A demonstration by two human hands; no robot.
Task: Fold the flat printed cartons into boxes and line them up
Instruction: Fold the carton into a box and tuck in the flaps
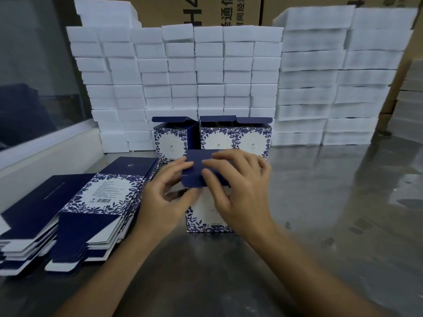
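Observation:
A carton [207, 217], white with a blue floral border, stands upright on the metal table in front of me. Its dark blue end flap [196, 167] lies across the top. My left hand [168, 194] grips the carton's left upper side, fingers on the flap's edge. My right hand [238, 186] presses down on the flap from the right and covers much of the carton's front. Three folded boxes [251, 139] stand in a row behind, their top flaps up. A stack of flat printed cartons [91, 207] lies at my left.
White foam blocks [183, 72] are stacked in a tall wall along the back, with taller piles [338, 76] at the right. Brown shipping cartons [201, 10] rise behind them. A white ledge [45, 154] borders the table's left side. Bare shiny metal [343, 202] spreads to the right.

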